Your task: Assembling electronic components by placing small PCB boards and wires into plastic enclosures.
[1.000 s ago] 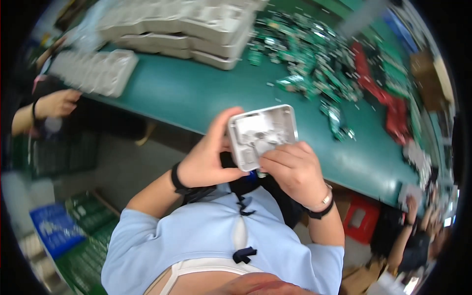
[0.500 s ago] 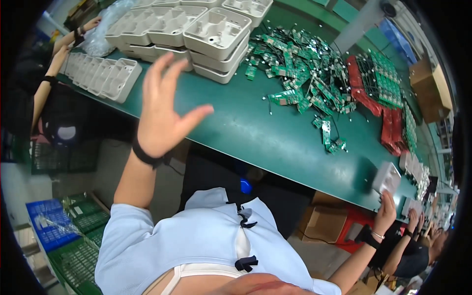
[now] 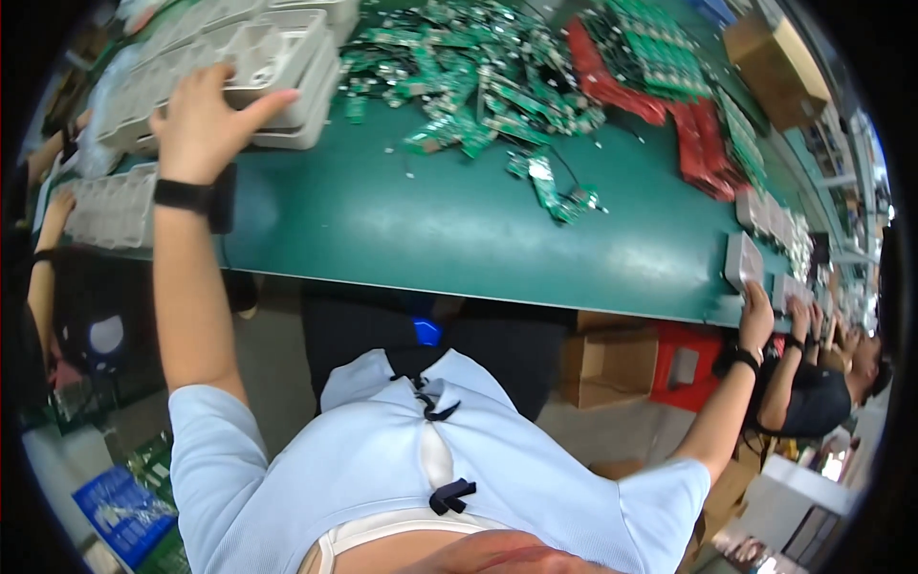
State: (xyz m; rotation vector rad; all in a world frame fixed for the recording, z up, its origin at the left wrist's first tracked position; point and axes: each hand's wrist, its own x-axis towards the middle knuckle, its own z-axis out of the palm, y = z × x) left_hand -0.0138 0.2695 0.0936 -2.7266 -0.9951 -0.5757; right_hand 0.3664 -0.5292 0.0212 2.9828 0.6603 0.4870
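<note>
My left hand point(image 3: 199, 129) is over the near side of stacked off-white plastic housings point(image 3: 311, 105) at the far left. Its thumb and fingers are spread, and whether they touch a housing I cannot tell. At the far right, my right hand point(image 3: 756, 320) grips the near edge of a single pale plastic housing point(image 3: 742, 260), which stands tilted at the table's end. Between the hands, further back, lies a heap of green circuit boards point(image 3: 478, 81) with thin dark wires. A few loose boards point(image 3: 553, 191) trail off its near side.
Red wrap point(image 3: 703, 148) and rows of green boards point(image 3: 650, 48) lie on the green table point(image 3: 430, 230) at the back right. A cardboard box point(image 3: 779, 72) stands behind them. Co-workers' hands are near both table ends. An open carton point(image 3: 612, 368) sits below the table edge.
My left hand has moved onto the stacked housings. My right hand still holds its housing near the right end. The whole view has shifted, with the table contents now further left.
</note>
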